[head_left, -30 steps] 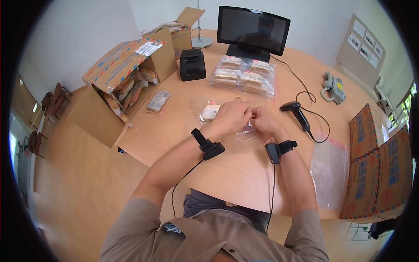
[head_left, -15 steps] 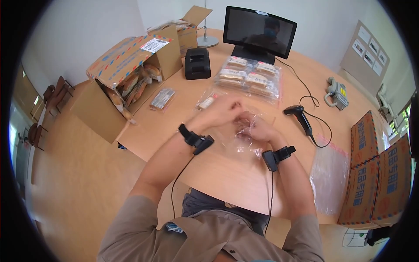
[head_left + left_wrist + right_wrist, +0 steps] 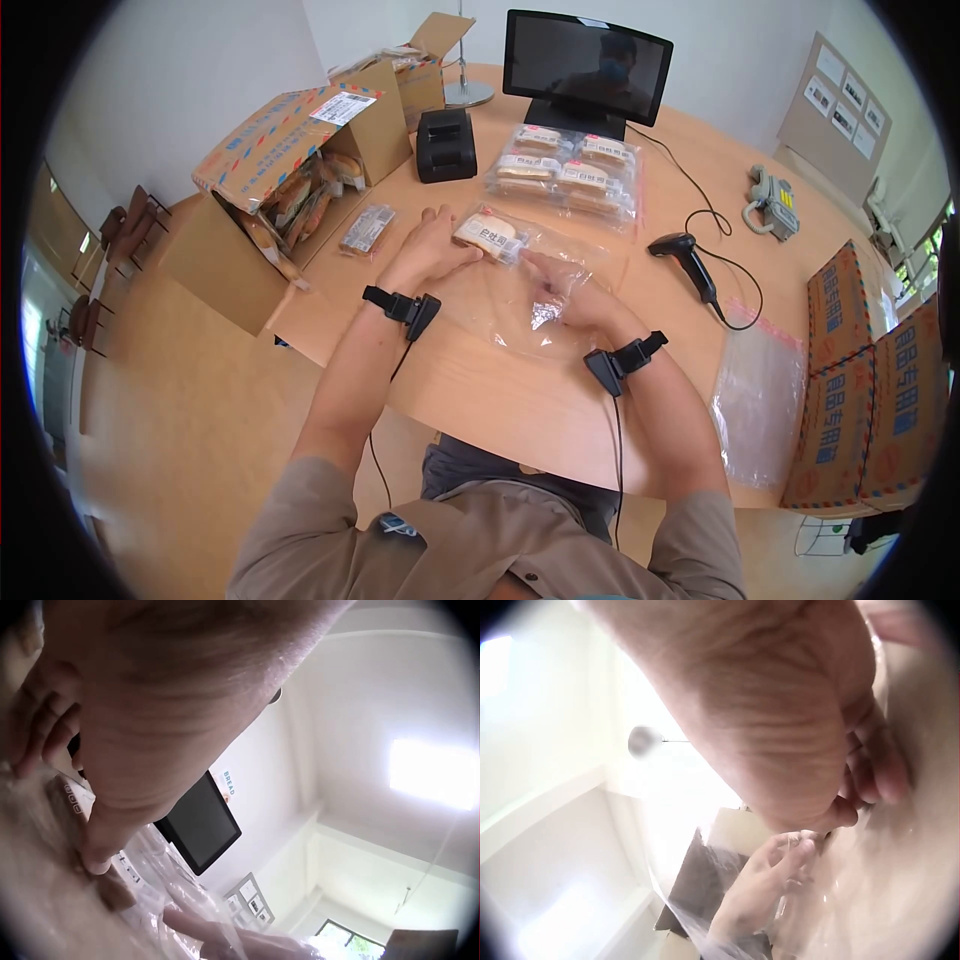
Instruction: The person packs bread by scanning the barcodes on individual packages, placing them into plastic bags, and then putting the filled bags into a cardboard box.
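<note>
A sliced-bread pack with a white printed label lies on the table in the head view. Around and below it spreads a clear plastic bag. My left hand is at the pack's left end, its thumb along the lower edge and its fingers apart on the far side. From the right my right hand reaches toward the pack, fingers forward, with shiny film lying over part of it. In the left wrist view the left thumb sits close by the label. Film also crosses in front of the left hand in the right wrist view.
An open carton of bread packs stands left, with a single pack beside it. Behind are a black printer, a monitor and bagged bread. Right are a scanner, a phone, flat bags and cartons.
My left hand has moved left, away from my right hand, to the pack's left end. The bag has been spread out, and the pack's label now shows. My right hand has shifted slightly nearer me.
</note>
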A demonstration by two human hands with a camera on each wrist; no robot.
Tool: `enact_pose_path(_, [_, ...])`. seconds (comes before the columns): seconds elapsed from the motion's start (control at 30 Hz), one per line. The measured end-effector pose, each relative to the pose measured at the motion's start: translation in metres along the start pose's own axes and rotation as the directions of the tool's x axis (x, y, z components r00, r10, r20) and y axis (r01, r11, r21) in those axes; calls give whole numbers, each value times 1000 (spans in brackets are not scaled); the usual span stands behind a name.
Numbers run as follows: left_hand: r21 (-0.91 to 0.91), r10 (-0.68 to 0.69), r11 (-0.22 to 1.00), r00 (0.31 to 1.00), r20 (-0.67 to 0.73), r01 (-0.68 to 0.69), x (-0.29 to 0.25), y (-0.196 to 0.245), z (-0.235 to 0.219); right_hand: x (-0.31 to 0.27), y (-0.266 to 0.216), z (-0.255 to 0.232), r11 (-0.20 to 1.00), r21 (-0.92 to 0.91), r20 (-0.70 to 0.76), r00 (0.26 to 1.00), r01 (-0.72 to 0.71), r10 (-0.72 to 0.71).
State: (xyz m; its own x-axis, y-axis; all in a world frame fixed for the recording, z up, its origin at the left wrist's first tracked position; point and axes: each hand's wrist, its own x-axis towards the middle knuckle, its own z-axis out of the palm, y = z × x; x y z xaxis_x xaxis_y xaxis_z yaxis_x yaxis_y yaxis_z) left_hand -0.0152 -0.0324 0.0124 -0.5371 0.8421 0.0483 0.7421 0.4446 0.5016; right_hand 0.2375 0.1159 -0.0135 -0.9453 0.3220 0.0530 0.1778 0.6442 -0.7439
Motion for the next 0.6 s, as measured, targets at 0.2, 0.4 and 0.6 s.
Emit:
enact_pose_path(0.2, [-178, 217, 955, 968, -123, -237, 8, -4, 19, 1, 5, 0, 999, -44, 3, 1000, 6, -6])
enact_pose_path(0.4, [-328, 136, 936, 991, 15, -123, 9, -1, 25, -3, 10, -18, 976, 191, 20, 995, -104, 102])
enact_pose_path(0.6, [-75, 340, 931, 925, -171, -357, -5, 14, 23, -38, -8, -123, 917, 285, 4, 957, -281, 292])
